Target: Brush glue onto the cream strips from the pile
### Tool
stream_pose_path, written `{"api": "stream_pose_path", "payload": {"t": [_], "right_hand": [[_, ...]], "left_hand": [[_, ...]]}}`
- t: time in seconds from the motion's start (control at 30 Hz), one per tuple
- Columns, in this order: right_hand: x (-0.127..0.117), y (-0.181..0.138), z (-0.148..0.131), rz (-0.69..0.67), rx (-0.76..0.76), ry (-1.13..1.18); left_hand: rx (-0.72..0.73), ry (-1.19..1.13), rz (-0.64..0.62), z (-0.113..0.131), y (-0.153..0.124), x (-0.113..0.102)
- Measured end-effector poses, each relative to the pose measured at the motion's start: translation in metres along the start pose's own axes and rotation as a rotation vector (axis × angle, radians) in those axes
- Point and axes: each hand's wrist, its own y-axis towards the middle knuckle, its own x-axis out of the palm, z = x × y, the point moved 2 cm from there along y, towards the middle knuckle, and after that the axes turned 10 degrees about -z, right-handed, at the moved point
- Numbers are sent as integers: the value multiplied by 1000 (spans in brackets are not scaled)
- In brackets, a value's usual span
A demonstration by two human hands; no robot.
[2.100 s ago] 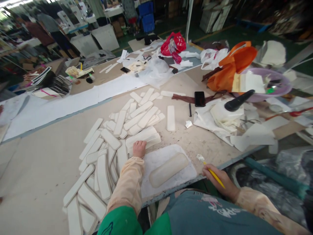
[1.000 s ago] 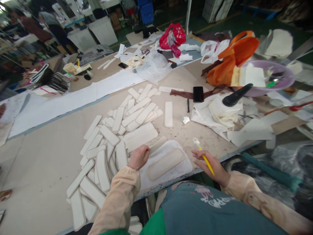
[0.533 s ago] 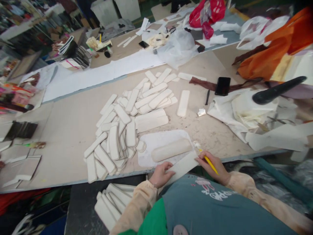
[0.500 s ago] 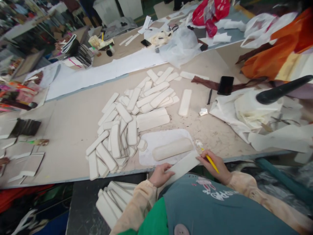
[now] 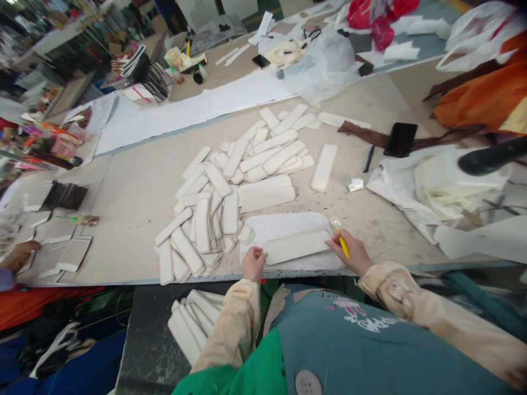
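Note:
A long off-white strip [image 5: 297, 248] with rounded ends lies low over a white sheet [image 5: 288, 222] at the table's near edge. My left hand [image 5: 254, 264] pinches its left end between thumb and fingers. At the other end, my right hand [image 5: 352, 251] grips the strip's corner and also has a slim yellow pen-like tool [image 5: 343, 248] tucked in its fingers. Whether the strip touches what lies beneath it, I cannot tell. Just beyond the yellow tool is a small whitish lump [image 5: 335, 223].
Many similar strips are heaped [image 5: 201, 225] left of the sheet, with a single strip [image 5: 324, 167] apart. Farther right are a black phone [image 5: 400, 139], a dark pen [image 5: 369, 159] and a white container [image 5: 444, 175]. Another person's hand [image 5: 20, 255] works at far left.
Both hands have moved forward from the table edge, bringing the strip over the white sheet. My left hand has shifted to the strip's left end. The view has turned slightly.

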Motion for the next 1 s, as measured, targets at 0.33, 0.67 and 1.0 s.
{"api": "stream_pose_path", "payload": {"t": [0.33, 0.67, 1.0], "right_hand": [[12, 18, 8, -43, 31, -206], [18, 18, 14, -54, 39, -209], [20, 18, 17, -66, 65, -158]], "left_hand": [[22, 310, 51, 7, 20, 1], [24, 377, 23, 7, 24, 2], [33, 424, 15, 6, 24, 2]]}}
